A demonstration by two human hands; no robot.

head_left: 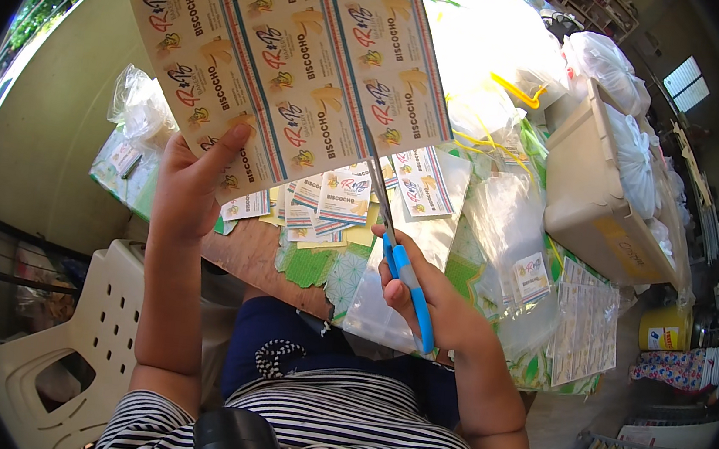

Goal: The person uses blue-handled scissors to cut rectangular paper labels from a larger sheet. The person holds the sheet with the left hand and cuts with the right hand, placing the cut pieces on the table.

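Observation:
My left hand (194, 176) pinches the lower left corner of a large sheet of printed labels (285, 59), thumb on the front, and holds it up above the table. In my right hand (431, 298) is a pair of scissors (410, 287) with blue and grey handles. The blades point up and meet the sheet's lower edge, between two columns of labels. Beneath the sheet, a pile of cut labels (327, 203) lies on the table, some on yellow pieces. One more cut label (422, 183) rests to the right on clear plastic (386, 302).
A beige plastic bin (587, 187) full of white bags stands at the right of the table. Another label sheet (585, 327) lies at the table's right edge, near plastic bags (508, 231). A cream plastic chair (94, 328) is at my left. Farther right, a person (695, 369) is visible.

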